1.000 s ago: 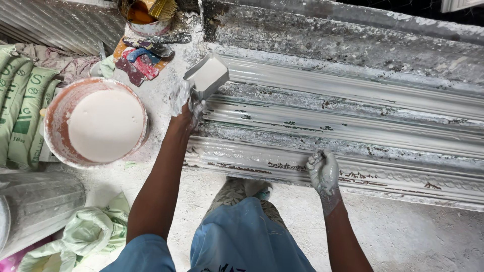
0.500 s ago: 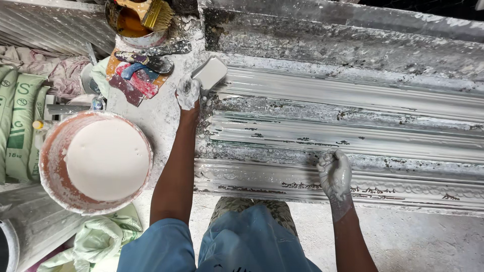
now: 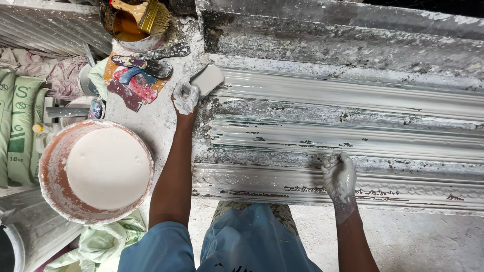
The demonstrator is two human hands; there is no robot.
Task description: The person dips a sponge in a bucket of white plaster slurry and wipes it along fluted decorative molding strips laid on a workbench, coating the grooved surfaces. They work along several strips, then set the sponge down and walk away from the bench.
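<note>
My left hand (image 3: pixel 185 95), coated in white plaster, grips a flat plaster-covered scraper (image 3: pixel 206 79) at the left end of a long ribbed cornice mould (image 3: pixel 353 136). The scraper rests on the mould's upper groove, which is filled with smooth wet plaster. My right hand (image 3: pixel 339 174), also plaster-coated, presses with curled fingers on the mould's near ornamented edge (image 3: pixel 262 184). It holds nothing that I can see.
A round orange basin of white plaster (image 3: pixel 98 171) sits at the left. Behind it lie coloured scrapers (image 3: pixel 136 80) and a pot with a yellow brush (image 3: pixel 136 17). Green-printed sacks (image 3: pixel 20 131) are stacked far left, pale cloth (image 3: pixel 101 242) lies near my knee.
My left hand has carried the scraper left and up to the mould's left end. My right hand has stayed on the near edge. The view has shifted, bringing the basin lower.
</note>
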